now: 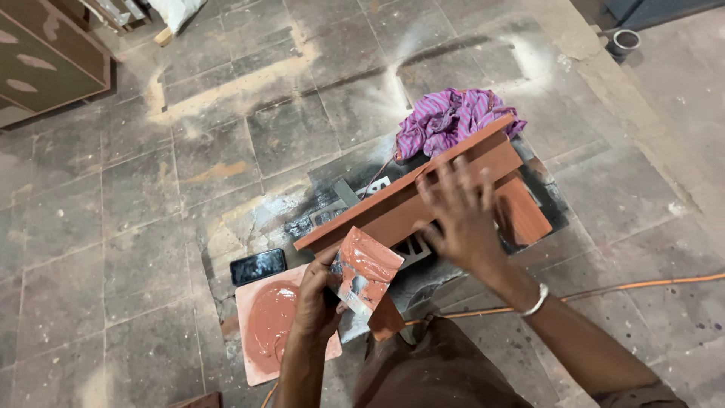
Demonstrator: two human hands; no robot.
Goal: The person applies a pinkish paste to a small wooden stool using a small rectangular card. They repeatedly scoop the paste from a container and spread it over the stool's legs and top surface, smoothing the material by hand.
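My left hand (316, 296) holds a flat metal scraper (362, 281) smeared with reddish-brown paste, its blade pointing up and to the right. My right hand (462, 215), fingers spread and blurred, presses on a long wooden moulding (393, 208) coated in the same reddish-brown colour. The moulding lies slanted across a dark metal stand (411, 253) on the stone floor. A square board (257, 332) with a pool of the paste (273, 317) lies on the floor just left of my left hand.
A black phone (258, 266) lies next to the paste board. A crumpled purple cloth (453, 117) sits behind the moulding. An orange cable (604, 289) runs across the floor at right. A cabinet (45, 57) stands far left; a small metal can (624, 41) far right.
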